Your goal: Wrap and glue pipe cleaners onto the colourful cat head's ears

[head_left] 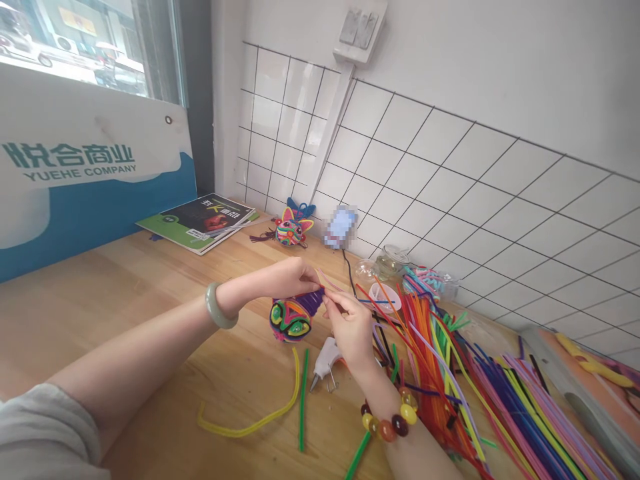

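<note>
Pipe-cleaner figure (290, 321) by both hands: left hand (296, 276) arched down from the wrist, right hand (349, 327) angled from near right, grips pinching its purple end (313, 303).

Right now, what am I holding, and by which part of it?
The colourful fuzzy ornament: your left hand grips its purple section from above, and your right hand pinches at that section's edge. Exact fingertip contact is unclear.
</note>
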`<state>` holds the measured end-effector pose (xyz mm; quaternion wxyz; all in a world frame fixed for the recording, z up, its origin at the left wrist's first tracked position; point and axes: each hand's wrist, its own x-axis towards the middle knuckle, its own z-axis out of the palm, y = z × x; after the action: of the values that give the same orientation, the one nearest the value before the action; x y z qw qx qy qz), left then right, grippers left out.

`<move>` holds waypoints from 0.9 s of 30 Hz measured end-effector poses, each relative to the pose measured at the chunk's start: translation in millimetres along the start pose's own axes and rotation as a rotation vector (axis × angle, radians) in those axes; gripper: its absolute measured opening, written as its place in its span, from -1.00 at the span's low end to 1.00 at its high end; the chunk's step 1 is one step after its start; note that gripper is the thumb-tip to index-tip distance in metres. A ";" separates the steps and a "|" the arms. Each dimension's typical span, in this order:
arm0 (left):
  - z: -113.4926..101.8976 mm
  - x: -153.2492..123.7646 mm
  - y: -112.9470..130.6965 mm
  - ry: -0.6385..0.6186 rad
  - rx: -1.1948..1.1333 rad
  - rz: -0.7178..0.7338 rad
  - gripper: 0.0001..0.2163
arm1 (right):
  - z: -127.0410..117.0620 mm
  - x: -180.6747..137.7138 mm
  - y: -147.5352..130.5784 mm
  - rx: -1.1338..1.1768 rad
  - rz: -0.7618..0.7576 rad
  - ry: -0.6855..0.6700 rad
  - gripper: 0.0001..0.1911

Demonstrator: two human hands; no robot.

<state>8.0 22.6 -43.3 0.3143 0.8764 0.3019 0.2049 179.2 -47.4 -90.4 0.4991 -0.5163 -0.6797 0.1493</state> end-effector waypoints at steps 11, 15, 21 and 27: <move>-19.0 -2.5 -7.5 0.061 -0.070 -0.204 -0.58 | -1.3 0.8 2.6 0.012 0.079 -0.005 -0.74; -23.5 -3.8 -17.4 0.028 -0.169 -0.291 -0.53 | -1.4 1.1 4.7 0.007 0.075 0.004 -0.73; -24.3 -4.2 -26.7 -0.022 -0.310 -0.426 -0.45 | -1.6 3.9 9.3 0.012 0.096 0.031 -0.74; -21.1 -4.7 -27.2 -0.039 -0.266 -0.441 -0.44 | -4.5 8.1 9.6 0.041 0.183 0.034 -0.72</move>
<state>-17.9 45.5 -47.3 0.4699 0.7441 0.4499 0.1523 188.6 -37.9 -91.1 0.5054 -0.5683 -0.6180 0.1993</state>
